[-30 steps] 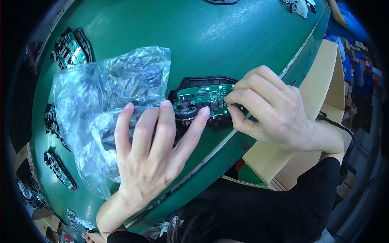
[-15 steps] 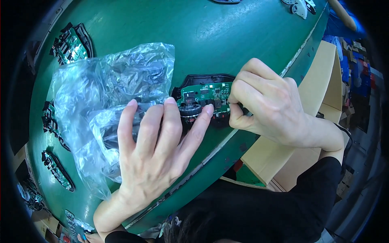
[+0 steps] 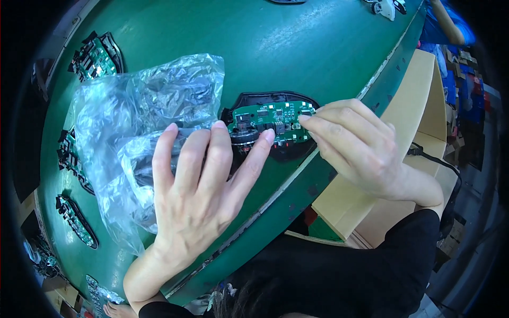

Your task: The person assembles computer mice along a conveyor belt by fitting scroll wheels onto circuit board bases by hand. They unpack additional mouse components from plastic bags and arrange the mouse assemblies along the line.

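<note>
A green circuit board [image 3: 275, 117] lies in a dark curved plastic housing [image 3: 270, 96] on the green table. A round black wheel-like part [image 3: 244, 139] sits at the board's left end. My left hand [image 3: 199, 183] is open, fingers spread, its thumb resting on the board's lower edge and its index fingertip near the left end. Its other fingertips press on a crumpled clear plastic bag [image 3: 101, 127] with dark contents. At the board's right end, my right hand [image 3: 360, 146] has its fingertips pinched together; what is between them, if anything, is hidden.
More circuit-board assemblies [image 3: 98, 58] lie along the table's left side, one of them a narrow piece [image 3: 77, 222]. An open cardboard box [image 3: 366, 196] stands beyond the near right edge. Another person's arm [image 3: 448, 24] shows at upper right, and another hand [image 3: 119, 310] at lower left.
My right hand has lowered and rolled, its fingertips still at the board's right end, where more of the board and housing now shows. My left hand has barely shifted.
</note>
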Motion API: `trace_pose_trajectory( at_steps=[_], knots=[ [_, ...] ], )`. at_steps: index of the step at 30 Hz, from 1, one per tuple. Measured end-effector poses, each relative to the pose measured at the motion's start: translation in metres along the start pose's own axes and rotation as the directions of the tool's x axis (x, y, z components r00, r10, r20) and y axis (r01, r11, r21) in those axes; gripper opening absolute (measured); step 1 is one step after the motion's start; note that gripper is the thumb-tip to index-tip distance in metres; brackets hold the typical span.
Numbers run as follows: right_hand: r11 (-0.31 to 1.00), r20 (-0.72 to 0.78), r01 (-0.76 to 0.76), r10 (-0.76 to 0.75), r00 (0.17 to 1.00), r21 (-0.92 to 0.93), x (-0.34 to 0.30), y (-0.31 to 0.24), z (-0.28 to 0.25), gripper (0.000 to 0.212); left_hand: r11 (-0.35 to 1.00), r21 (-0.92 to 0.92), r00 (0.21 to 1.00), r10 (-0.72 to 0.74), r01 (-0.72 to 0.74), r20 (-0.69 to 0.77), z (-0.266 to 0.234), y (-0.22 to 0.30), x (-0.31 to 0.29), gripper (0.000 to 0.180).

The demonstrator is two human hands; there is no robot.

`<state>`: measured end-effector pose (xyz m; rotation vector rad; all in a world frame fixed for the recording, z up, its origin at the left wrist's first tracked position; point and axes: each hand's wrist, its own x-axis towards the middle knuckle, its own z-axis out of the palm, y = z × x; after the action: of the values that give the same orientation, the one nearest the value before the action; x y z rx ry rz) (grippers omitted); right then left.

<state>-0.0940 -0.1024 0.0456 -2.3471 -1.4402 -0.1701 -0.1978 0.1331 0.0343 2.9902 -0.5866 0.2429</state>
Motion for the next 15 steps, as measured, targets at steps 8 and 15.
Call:
trace_pose_trajectory(
  at_steps=[8, 15],
  knots=[
    [0.966, 0.032, 0.134, -0.131, 0.991, -0.22, -0.003, -0.008, 0.001, 0.034, 1.0, -0.005, 0.998, 0.028, -0.028, -0.054, 0.004, 0.0, 0.005, 0.058],
    [0.991, 0.186, -0.003, 0.028, 0.982, -0.135, 0.004, -0.016, -0.031, 0.049, 0.998, -0.068, 0.999, 0.006, -0.009, -0.047, -0.012, 0.005, 0.004, 0.071]
  ],
)
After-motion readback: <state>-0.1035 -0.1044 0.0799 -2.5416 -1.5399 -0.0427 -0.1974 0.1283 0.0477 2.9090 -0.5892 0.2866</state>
